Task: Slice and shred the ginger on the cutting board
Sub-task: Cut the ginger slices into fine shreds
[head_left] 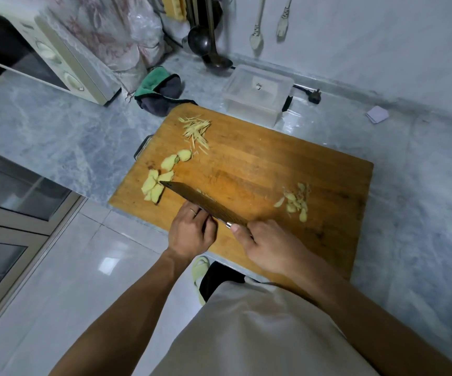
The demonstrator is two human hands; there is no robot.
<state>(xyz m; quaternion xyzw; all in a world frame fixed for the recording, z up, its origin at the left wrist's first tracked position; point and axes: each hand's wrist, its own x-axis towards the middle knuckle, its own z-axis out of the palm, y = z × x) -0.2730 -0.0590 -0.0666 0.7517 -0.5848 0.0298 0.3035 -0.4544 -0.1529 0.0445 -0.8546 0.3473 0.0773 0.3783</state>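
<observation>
The right hand (267,246) has a closed grip on the knife (203,203) handle. The left hand (192,230), fingers curled, presses beside the blade; what it holds I cannot tell. On the cutting board (273,164), ginger slices (155,183) lie at nine o'clock, shreds (196,128) at eleven, scraps (295,202) at three.

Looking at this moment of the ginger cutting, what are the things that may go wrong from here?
1. The left hand lies right beside the blade of the knife, which the right hand holds; a slip may cut the fingers.
2. The ginger slices lie close to the left edge of the cutting board; the blade may push some off.
3. The board's near edge seems to overhang the counter, so hard pressing may tip it.
</observation>
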